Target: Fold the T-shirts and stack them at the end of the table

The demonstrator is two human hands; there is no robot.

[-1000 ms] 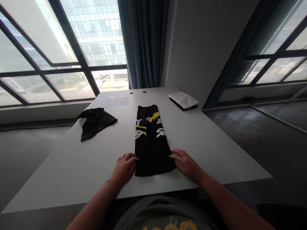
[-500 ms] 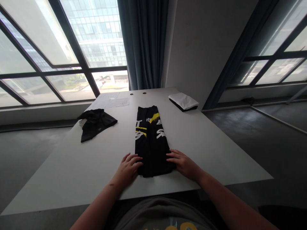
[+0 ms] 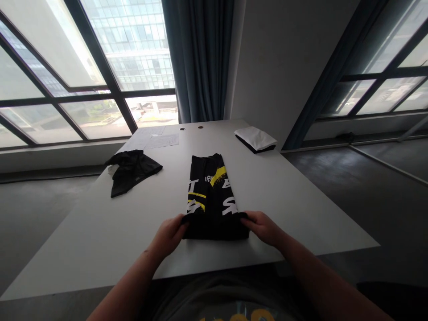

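Note:
A black printed shirt (image 3: 214,189) with white letters and yellow streaks lies in a long folded strip on the white table. Its near end is turned up and over, making a plain black band across the bottom. My left hand (image 3: 169,234) pinches the left corner of that turned-up edge. At the opposite corner, my right hand (image 3: 264,227) grips the same edge between thumb and fingers. The fingertips of both hands are partly hidden by the cloth.
A crumpled black cloth (image 3: 133,169) lies on the table (image 3: 290,214) to the left. Papers (image 3: 162,140) rest behind it. At the back right is a folded white cloth (image 3: 256,137) over something black. Windows and a blue curtain (image 3: 200,62) stand beyond.
Both hands were lying with spread fingers on the shirt's near sides. Now they grip its near edge, which has been lifted and folded away from me, shortening the strip.

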